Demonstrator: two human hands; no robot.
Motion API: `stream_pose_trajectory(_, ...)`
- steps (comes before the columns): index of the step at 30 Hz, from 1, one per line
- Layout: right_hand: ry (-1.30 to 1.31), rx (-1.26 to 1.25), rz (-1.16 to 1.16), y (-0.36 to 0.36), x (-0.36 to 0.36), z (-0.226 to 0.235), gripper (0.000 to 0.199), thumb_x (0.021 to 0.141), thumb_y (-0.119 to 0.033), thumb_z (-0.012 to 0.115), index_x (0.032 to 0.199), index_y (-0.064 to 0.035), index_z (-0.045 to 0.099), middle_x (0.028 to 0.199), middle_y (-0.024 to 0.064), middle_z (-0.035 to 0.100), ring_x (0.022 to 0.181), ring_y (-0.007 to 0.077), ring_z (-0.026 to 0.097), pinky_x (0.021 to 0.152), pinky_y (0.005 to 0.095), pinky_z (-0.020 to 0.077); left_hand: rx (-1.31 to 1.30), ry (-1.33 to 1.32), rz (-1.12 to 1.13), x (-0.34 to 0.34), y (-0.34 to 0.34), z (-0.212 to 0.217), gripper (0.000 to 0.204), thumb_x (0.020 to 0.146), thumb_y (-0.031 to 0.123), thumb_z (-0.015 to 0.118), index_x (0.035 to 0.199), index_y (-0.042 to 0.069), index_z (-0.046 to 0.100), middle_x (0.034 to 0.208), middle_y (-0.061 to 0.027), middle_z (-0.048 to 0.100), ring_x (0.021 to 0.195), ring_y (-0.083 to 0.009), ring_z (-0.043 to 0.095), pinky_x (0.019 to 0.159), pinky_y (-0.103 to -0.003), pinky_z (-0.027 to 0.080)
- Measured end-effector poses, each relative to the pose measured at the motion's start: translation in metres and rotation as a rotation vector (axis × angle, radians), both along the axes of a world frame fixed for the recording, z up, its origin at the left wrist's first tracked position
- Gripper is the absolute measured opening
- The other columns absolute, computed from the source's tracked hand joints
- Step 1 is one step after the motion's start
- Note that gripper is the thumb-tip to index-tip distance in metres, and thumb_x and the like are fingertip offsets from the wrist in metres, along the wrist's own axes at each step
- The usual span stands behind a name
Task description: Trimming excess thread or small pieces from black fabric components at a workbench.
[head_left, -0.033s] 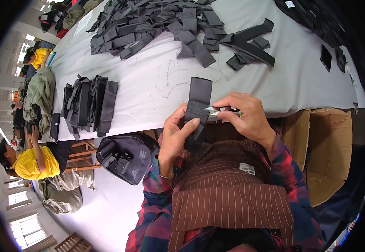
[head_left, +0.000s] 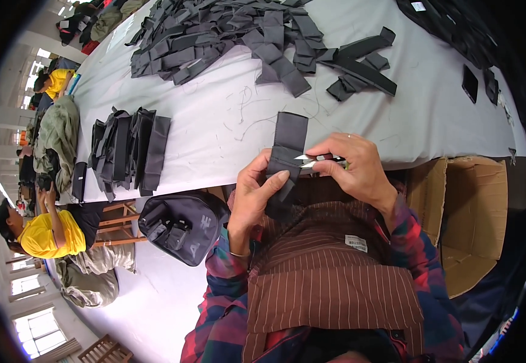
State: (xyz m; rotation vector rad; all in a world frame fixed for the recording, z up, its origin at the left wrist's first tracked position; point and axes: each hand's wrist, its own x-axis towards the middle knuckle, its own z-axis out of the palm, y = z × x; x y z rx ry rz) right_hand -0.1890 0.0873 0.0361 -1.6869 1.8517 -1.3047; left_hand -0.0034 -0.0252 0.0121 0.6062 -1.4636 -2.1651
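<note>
One black fabric strap piece (head_left: 287, 151) held at the near edge of the grey tabletop (head_left: 226, 115), at about 6 o'clock of the cloth-covered surface. Left hand (head_left: 254, 196) closed around the lower part of this piece, thumb pressed on its front. Right hand (head_left: 354, 166) at 3 o'clock of the piece, fingers pinched narrow on one small metal thread snip (head_left: 314, 160), its two pointed blades touching the right edge of the fabric.

One big loose heap of black strap pieces (head_left: 239, 36) at 12 o'clock, too many to count. One neat stack of folded black pieces (head_left: 127, 151) at 9 o'clock, near the left tabletop edge. Two small flat black pieces (head_left: 478, 85) at 2 o'clock, near the far right edge.

Open bare cloth between heap and held piece, with a few loose threads only. One black bag (head_left: 181, 227) below the tabletop edge at 8 o'clock. One open cardboard box (head_left: 469, 224) at 4 o'clock. One person in a yellow shirt (head_left: 45, 233) seated at 8 o'clock, well apart.
</note>
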Motion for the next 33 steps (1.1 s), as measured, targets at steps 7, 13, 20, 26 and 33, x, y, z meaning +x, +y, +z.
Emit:
stream_pose_trajectory(7, 0.091, -0.03, 0.021, 0.0, 0.001, 0.0, 0.011, 0.075, -0.012, 0.07, 0.085, -0.0095, 0.068, 0.071, 0.0018, 0.062, 0.067, 0.0201, 0.056, 0.064, 0.0318, 0.0344, 0.02, -0.007, -0.097, 0.002, 0.0, -0.002, 0.027, 0.092, 0.009, 0.06, 0.117, 0.0, 0.057, 0.102, 0.0011, 0.059, 0.093, -0.0057, 0.052, 0.083, -0.02, 0.042)
stream_pose_trajectory(13, 0.071, -0.044, 0.003, 0.003, -0.002, -0.004, 0.008, 0.075, -0.01, 0.071, 0.083, -0.0084, 0.067, 0.071, 0.0013, 0.063, 0.065, 0.0181, 0.057, 0.067, 0.0298, 0.0365, 0.086, 0.019, -0.088, 0.001, 0.003, 0.001, 0.027, 0.093, 0.009, 0.059, 0.118, -0.001, 0.057, 0.105, 0.0008, 0.059, 0.094, -0.0061, 0.052, 0.085, -0.021, 0.041)
stream_pose_trajectory(20, -0.024, -0.123, -0.067, -0.003, 0.011, 0.002, 0.013, 0.076, -0.016, 0.071, 0.087, -0.0111, 0.067, 0.074, 0.0021, 0.064, 0.067, 0.0216, 0.059, 0.064, 0.0325, 0.0393, -0.26, -0.07, 0.01, 0.0, -0.002, -0.003, 0.01, 0.087, 0.003, 0.065, 0.095, -0.003, 0.063, 0.107, -0.0035, 0.059, 0.091, -0.0086, 0.054, 0.08, -0.023, 0.045)
stream_pose_trajectory(26, 0.221, -0.182, -0.129, -0.013, 0.021, -0.002, 0.013, 0.077, -0.021, 0.072, 0.084, -0.013, 0.065, 0.071, 0.0008, 0.06, 0.064, 0.021, 0.056, 0.06, 0.035, 0.0369, -0.738, -0.199, 0.124, -0.008, 0.003, 0.004, 0.012, 0.08, 0.001, 0.07, 0.086, -0.003, 0.061, 0.101, -0.007, 0.061, 0.079, -0.0086, 0.053, 0.067, -0.022, 0.043)
stream_pose_trajectory(33, 0.354, -0.147, -0.131, -0.014, 0.022, 0.003, 0.01, 0.078, -0.021, 0.07, 0.082, -0.0132, 0.064, 0.07, -0.0008, 0.058, 0.062, 0.0204, 0.055, 0.058, 0.0347, 0.0352, -0.835, -0.321, 0.111, -0.006, 0.002, 0.014, 0.014, 0.076, 0.002, 0.071, 0.085, -0.004, 0.062, 0.101, -0.0108, 0.062, 0.077, -0.0158, 0.058, 0.067, -0.026, 0.046)
